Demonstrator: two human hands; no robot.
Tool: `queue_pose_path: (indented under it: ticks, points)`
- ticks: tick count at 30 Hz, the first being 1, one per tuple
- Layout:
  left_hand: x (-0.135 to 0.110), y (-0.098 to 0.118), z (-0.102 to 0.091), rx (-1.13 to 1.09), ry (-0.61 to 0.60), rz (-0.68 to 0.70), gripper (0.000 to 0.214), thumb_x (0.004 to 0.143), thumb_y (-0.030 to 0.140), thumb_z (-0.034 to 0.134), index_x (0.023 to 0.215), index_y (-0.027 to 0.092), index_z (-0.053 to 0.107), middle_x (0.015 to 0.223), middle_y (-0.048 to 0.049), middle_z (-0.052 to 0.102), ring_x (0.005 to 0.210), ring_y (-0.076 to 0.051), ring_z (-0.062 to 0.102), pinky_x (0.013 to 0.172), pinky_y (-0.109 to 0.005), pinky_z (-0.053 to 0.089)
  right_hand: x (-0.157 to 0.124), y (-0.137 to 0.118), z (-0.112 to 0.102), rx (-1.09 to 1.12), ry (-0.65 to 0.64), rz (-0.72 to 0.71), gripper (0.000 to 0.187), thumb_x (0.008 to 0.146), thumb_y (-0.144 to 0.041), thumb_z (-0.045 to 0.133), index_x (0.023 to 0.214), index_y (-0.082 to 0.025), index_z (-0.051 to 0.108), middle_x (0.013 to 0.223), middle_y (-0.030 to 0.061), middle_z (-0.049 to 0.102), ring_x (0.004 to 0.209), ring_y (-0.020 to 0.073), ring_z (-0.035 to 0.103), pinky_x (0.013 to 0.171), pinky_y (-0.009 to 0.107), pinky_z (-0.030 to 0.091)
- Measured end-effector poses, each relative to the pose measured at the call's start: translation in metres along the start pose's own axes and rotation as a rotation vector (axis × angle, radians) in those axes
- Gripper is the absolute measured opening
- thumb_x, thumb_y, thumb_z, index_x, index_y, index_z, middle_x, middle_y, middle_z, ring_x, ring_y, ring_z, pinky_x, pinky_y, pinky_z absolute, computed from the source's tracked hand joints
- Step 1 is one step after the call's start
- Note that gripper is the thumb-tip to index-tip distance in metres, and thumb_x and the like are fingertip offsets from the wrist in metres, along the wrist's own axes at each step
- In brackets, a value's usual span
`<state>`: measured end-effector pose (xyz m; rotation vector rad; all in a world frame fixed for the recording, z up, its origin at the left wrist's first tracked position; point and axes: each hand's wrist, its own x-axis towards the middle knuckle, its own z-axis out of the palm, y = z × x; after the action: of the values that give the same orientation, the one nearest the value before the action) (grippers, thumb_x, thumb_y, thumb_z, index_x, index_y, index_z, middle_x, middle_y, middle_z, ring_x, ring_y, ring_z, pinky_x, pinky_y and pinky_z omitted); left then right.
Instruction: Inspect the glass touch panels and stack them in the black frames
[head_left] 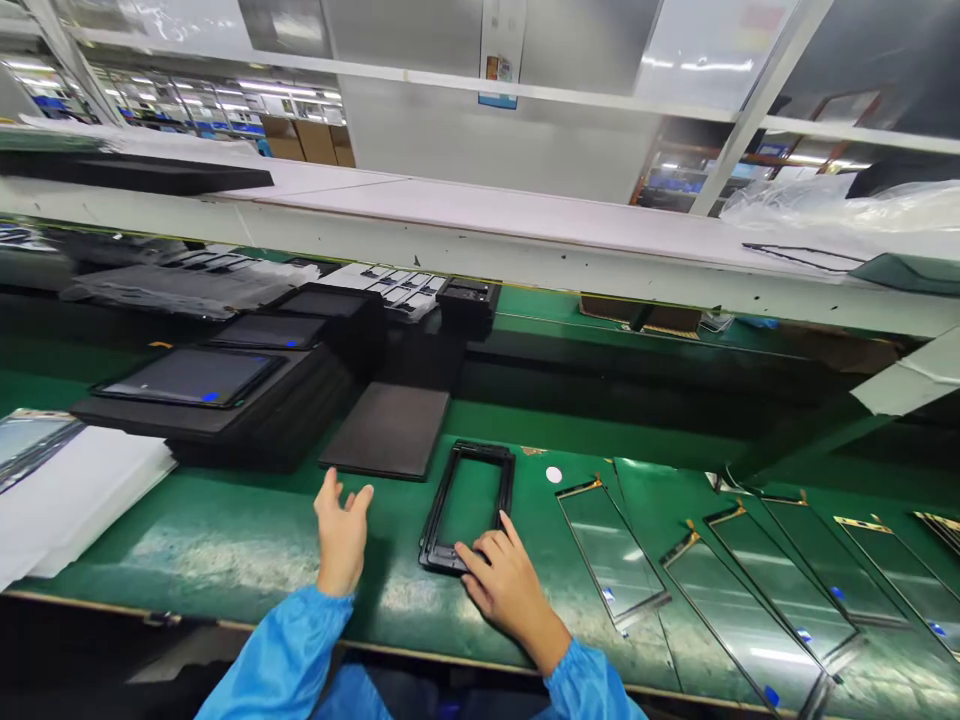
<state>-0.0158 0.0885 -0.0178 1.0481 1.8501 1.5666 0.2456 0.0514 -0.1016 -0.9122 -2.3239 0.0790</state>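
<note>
White shelf (487, 207), crumpled clear plastic (814, 208) at its right end, cardboard boxes (315, 142) beyond

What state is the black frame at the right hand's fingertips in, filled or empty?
Empty: the green tabletop shows through the opening of the black frame.

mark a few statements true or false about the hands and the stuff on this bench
1. The right hand touches the black frame. True.
2. Several clear panels lie to the right of the frame. True.
3. The left hand grips a clear panel. False: nothing shows in its grasp.
4. The white sheets lie at the bench's right end. False: they lie at the left.
5. Both sleeves are blue. True.
</note>
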Motion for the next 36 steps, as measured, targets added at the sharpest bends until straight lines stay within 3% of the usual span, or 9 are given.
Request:
queue_pose_path:
  ticks: [3,6,10,22,25,28,32,34,36]
  points:
    - [0.006,-0.004,0.010,0.008,-0.212,0.024,0.039,0.085,0.044,0.075,0.117,0.021,0.080,0.137,-0.0119,0.072,0.131,-0.033,0.064,0.106,-0.043,0.056,-0.001,0.000,-0.006,0.020,0.037,0.022,0.038,0.095,-0.022,0.065,0.133,-0.024,0.068,0.118,0.0108,0.072,0.109,0.0258,0.066,0.123,0.065,0.039]
    - [0.016,0.004,0.029,0.025,-0.440,0.004,0.038,0.073,0.045,0.079,0.099,0.019,0.086,0.111,-0.0131,0.083,0.103,-0.032,0.076,0.079,-0.038,0.064,0.000,-0.005,-0.012,0.033,0.092,0.054,0.032,0.095,-0.018,0.064,0.126,-0.024,0.071,0.117,0.0095,0.073,0.108,0.0242,0.067,0.125,0.065,0.036]
    - [0.027,0.010,0.054,0.040,-0.590,-0.050,0.043,0.074,0.046,0.076,0.100,0.013,0.085,0.097,-0.0155,0.085,0.077,-0.027,0.076,0.054,-0.032,0.059,0.001,-0.013,-0.015,0.029,0.161,0.098,0.032,0.093,-0.013,0.062,0.120,-0.025,0.073,0.097,0.0046,0.072,0.093,0.0222,0.066,0.124,0.062,0.039]
    - [0.033,-0.019,0.065,0.113,-0.535,-0.093,0.022,0.102,0.035,0.072,0.108,0.014,0.071,0.092,-0.0025,0.072,0.070,-0.014,0.067,0.063,-0.028,0.058,-0.004,-0.019,-0.012,0.074,0.179,0.144,0.029,0.096,-0.018,0.063,0.122,-0.026,0.073,0.100,0.0053,0.072,0.093,0.0228,0.065,0.119,0.061,0.044]
    - [0.034,-0.012,0.069,0.085,-0.545,-0.101,0.026,0.100,0.039,0.073,0.107,0.014,0.071,0.088,-0.0019,0.072,0.067,-0.014,0.066,0.059,-0.027,0.056,-0.005,-0.022,-0.011,0.091,0.166,0.127,0.028,0.097,-0.017,0.062,0.120,-0.028,0.074,0.100,0.0037,0.073,0.096,0.0214,0.066,0.122,0.059,0.042]
    - [0.036,0.003,0.071,0.036,-0.541,-0.109,0.044,0.084,0.045,0.085,0.109,0.011,0.075,0.075,0.0005,0.069,0.058,-0.013,0.060,0.053,-0.025,0.052,-0.009,-0.012,-0.020,0.089,0.146,0.134,0.039,0.097,-0.027,0.064,0.136,-0.028,0.069,0.123,0.0086,0.072,0.122,0.0279,0.064,0.124,0.062,0.036]
    - [0.031,0.030,0.061,-0.065,-0.547,-0.129,0.072,0.070,0.048,0.088,0.130,0.011,0.073,0.076,0.0005,0.068,0.066,-0.016,0.066,0.058,-0.026,0.058,-0.036,0.027,-0.051,-0.154,0.124,0.580,0.072,0.100,-0.041,0.058,0.163,-0.009,0.041,0.165,0.0311,0.041,0.157,0.0500,0.030,0.118,0.078,0.032]
    - [0.025,0.043,0.053,-0.113,-0.565,-0.137,0.077,0.071,0.046,0.088,0.139,0.016,0.070,0.082,-0.0005,0.070,0.074,-0.017,0.070,0.062,-0.025,0.060,-0.062,0.037,-0.064,-0.260,0.086,0.755,0.072,0.102,-0.043,0.057,0.160,-0.004,0.044,0.164,0.0370,0.039,0.155,0.0566,0.030,0.112,0.081,0.036]
    - [0.017,0.054,0.045,-0.149,-0.574,-0.140,0.075,0.073,0.045,0.090,0.141,0.020,0.071,0.086,-0.0006,0.070,0.079,-0.017,0.072,0.064,-0.023,0.061,-0.093,0.029,-0.072,-0.279,0.024,0.762,0.074,0.099,-0.048,0.064,0.158,-0.006,0.048,0.162,0.0356,0.044,0.150,0.0581,0.039,0.109,0.078,0.041]
